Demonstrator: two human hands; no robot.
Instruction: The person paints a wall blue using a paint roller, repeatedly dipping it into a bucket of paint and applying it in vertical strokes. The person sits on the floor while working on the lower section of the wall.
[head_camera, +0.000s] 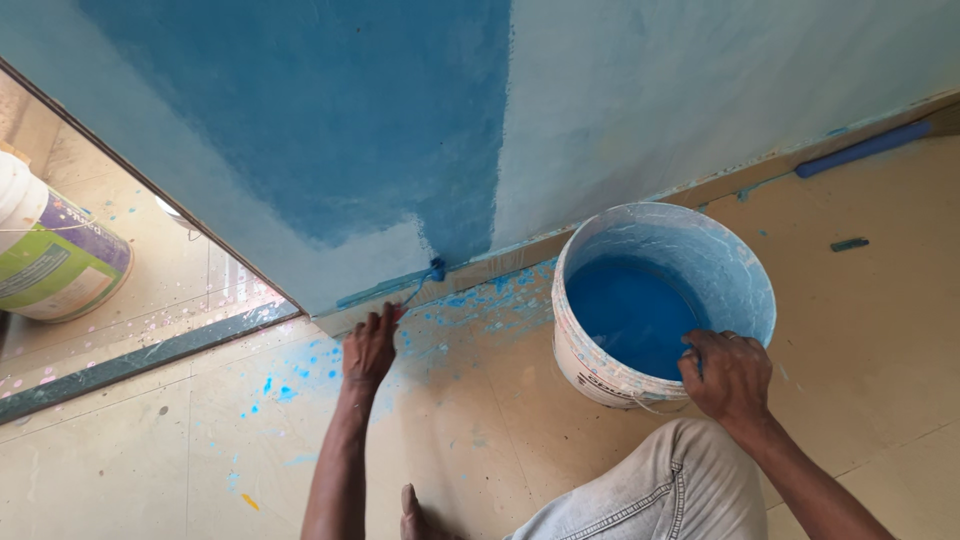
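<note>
Brush (432, 272) is pinched in the left hand (370, 345) at the wall's (330, 120) base — the bucket (590, 365) rim is gripped by the right hand (727, 375); steady low strokes are needed.

Head camera, looking steeply down, probably close

Wall (330, 120) deep blue in the middle, pale blue-white at the sides. White bucket (600, 360) holds bright blue paint (630, 315), inner wall smeared light blue. Beige floor (480, 430) speckled blue near wall edge. Second bucket (50, 250) white with green-purple label. Trousers (650, 500) light grey.
</note>
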